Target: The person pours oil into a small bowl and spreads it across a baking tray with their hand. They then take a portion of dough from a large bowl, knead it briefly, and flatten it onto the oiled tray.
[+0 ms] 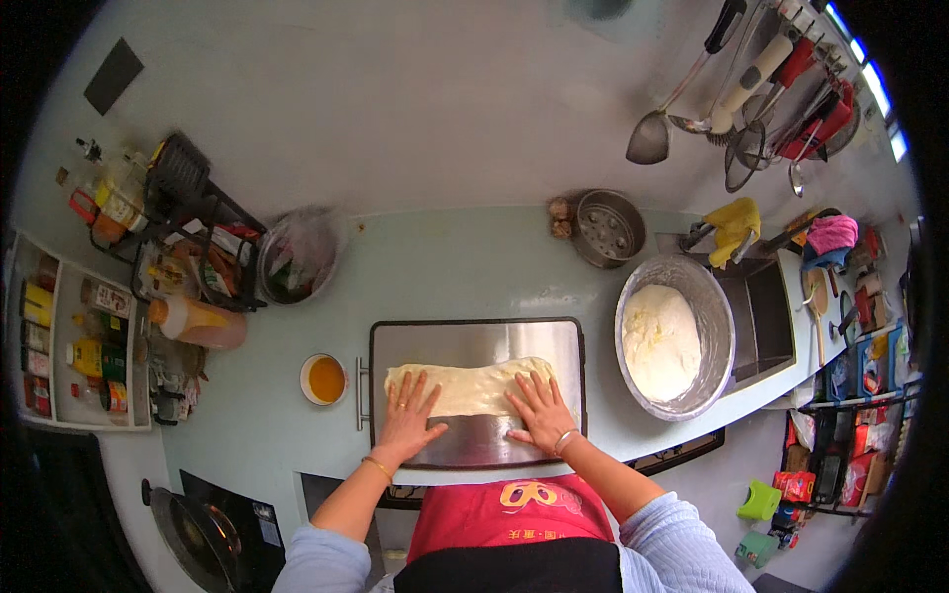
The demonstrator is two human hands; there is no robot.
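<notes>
A long, flattened slab of pale dough (471,389) lies crosswise on a stainless steel board (474,442) with a dark rim. My left hand (408,415) rests palm down with spread fingers on the slab's left end. On its right end my right hand (543,415) presses in the same way, fingers apart. Both thumbs point inward over bare metal. To the right stands a large metal basin (715,326) holding a big mass of dough (658,341). A small bowl of yellow-orange liquid (325,379) sits left of the board.
A sink (756,311) lies beyond the basin, with a yellow cloth (732,228) over its tap. At the back are a round metal pan (609,226) and a bag-lined bowl (300,259). A plastic bottle (204,324) stands left. Utensils, including a spatula (649,137), hang upper right.
</notes>
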